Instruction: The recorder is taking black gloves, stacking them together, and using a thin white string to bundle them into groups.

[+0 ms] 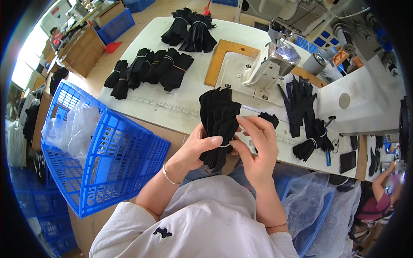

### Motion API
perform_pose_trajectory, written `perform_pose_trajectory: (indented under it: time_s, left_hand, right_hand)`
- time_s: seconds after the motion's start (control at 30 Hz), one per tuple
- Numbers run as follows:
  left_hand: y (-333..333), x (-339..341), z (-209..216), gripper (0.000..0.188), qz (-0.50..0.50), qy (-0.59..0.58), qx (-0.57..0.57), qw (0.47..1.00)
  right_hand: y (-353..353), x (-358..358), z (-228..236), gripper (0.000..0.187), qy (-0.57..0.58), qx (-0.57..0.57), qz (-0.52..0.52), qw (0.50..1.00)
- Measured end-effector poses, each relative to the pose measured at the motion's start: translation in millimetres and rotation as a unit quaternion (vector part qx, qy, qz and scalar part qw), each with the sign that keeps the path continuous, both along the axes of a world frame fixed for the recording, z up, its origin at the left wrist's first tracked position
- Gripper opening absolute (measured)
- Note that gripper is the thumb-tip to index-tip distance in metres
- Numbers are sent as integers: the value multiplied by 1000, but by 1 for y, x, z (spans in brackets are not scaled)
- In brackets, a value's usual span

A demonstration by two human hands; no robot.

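A bundle of black fabric pieces (219, 116) stands in front of me at the table's near edge, its layers fanned at the top. A thin white band runs around its lower part. My left hand (198, 144) is wrapped round the bundle from the left, thumb across its front by the band. From the right, my right hand (257, 144) grips the bundle's edge with thumb and fingertips, close to the band's end. Just behind my right fingers, a small black fabric piece (269, 118) lies partly hidden on the table.
Several tied black bundles (150, 69) lie at the far left of the white table (172, 109). A sewing machine (271, 64) stands beyond my hands. Black gloves (300, 103) and a phone (347, 162) lie at right. A blue crate (112, 159) with plastic bags stands left.
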State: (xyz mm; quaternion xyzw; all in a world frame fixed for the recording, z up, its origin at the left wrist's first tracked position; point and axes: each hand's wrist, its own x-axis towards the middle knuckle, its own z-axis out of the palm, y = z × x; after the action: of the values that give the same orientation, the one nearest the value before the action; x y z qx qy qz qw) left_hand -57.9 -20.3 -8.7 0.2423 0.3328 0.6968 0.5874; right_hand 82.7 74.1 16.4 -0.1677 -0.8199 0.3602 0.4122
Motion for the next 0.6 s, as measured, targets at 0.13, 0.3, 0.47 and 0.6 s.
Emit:
perform_pose_trajectory:
  time_s: [0.13,0.3,0.47,0.6]
  left_hand:
    - [0,3,1,72,-1,25,-9,1000]
    - [0,4,-7,71,-15,-8,1,1000]
    - [2,8,-7,69,-25,-43,15,999]
    - [3,10,-5,66,-16,-65,34,997]
  right_hand:
    - [3,1,1,49,1,10,-4,1000]
    - [2,3,-3,39,39,-3,-15,999]
    - [1,6,-6,34,85,-56,-24,995]
    - [4,7,-8,27,104,79,-87,988]
